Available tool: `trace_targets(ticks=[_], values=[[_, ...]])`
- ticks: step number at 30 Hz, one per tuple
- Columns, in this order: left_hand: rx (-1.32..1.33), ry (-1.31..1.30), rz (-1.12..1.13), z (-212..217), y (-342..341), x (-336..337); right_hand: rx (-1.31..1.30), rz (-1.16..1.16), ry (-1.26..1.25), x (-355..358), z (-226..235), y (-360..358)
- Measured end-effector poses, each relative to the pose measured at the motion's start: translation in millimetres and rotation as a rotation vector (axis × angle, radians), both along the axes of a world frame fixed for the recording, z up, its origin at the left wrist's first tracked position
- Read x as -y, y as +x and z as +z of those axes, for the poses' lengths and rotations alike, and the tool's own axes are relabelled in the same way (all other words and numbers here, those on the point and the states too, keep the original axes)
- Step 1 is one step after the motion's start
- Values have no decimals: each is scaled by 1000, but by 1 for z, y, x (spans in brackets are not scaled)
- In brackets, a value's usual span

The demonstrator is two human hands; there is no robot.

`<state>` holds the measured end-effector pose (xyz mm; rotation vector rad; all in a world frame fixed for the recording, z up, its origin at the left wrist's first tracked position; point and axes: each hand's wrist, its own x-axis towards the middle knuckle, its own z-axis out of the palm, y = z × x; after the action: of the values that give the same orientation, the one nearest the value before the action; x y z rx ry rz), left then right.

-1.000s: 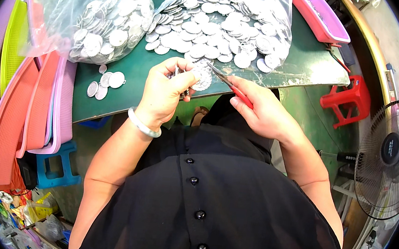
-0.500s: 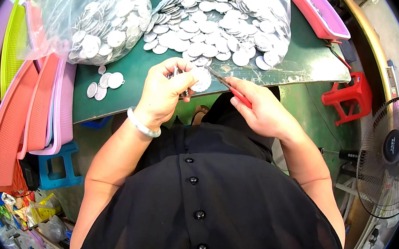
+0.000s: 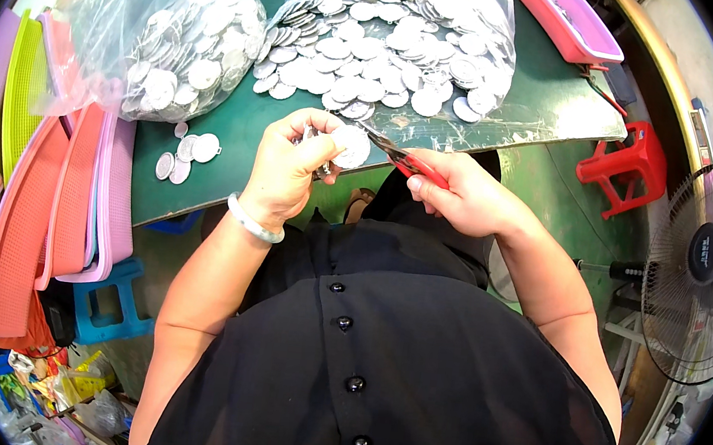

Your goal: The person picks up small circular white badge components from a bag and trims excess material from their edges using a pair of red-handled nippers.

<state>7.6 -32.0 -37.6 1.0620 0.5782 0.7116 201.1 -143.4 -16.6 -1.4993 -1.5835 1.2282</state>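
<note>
My left hand (image 3: 287,160) pinches a silver disc (image 3: 352,148); just right of that disc, my right hand (image 3: 470,196) clasps red-handled pliers (image 3: 421,168)

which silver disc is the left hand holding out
The silver disc beside the red-handled pliers. Its face is mostly exposed, pinched at the left hand's thumb; metal pieces within that hand are largely hidden, while other discs lie on the green table.

Green table (image 3: 231,135), clear bags (image 3: 160,28), silver discs (image 3: 205,148)
</note>
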Motion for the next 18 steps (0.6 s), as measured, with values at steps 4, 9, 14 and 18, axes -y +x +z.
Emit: trace_targets(ticks=[4, 9, 14, 18], values=[[32, 0, -13, -3, -2, -3, -96, 15, -107, -1, 6, -2], [84, -34, -39, -9, -2, -3, -247, -10, -191, 1, 8, 6], [98, -64, -30, -13, -5, -7, -221, -190, -83, 10, 12, 36], [98, -91, -6, -8, -4, -11, 322, -440, 380, 8, 5, 91]])
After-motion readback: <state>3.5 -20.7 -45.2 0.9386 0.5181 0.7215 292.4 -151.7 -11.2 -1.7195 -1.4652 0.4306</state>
